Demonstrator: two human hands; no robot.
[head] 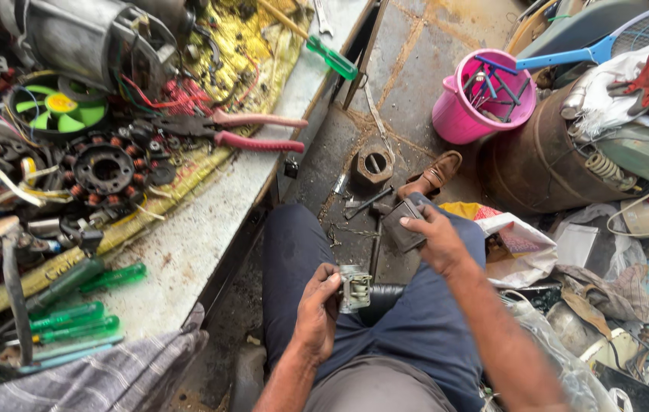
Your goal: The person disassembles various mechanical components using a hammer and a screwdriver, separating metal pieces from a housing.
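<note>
My left hand (315, 311) grips a small grey metal part with a square frame (354, 288) over my lap. My right hand (437, 238) holds a dark flat rectangular piece (402, 223) above my right knee, a little ahead of the left hand. Both hands are over my dark blue trousers (416, 328). A hammer-like tool (374, 238) lies on the floor between my knees, partly hidden by my legs.
A cluttered bench (210, 221) on the left carries red-handled pliers (252, 131), green-handled screwdrivers (72, 313), a motor stator (103, 169) and a green fan blade (59, 107). A pink bucket of tools (477, 99), a rusty drum (538, 164) and a metal nut (374, 162) stand ahead.
</note>
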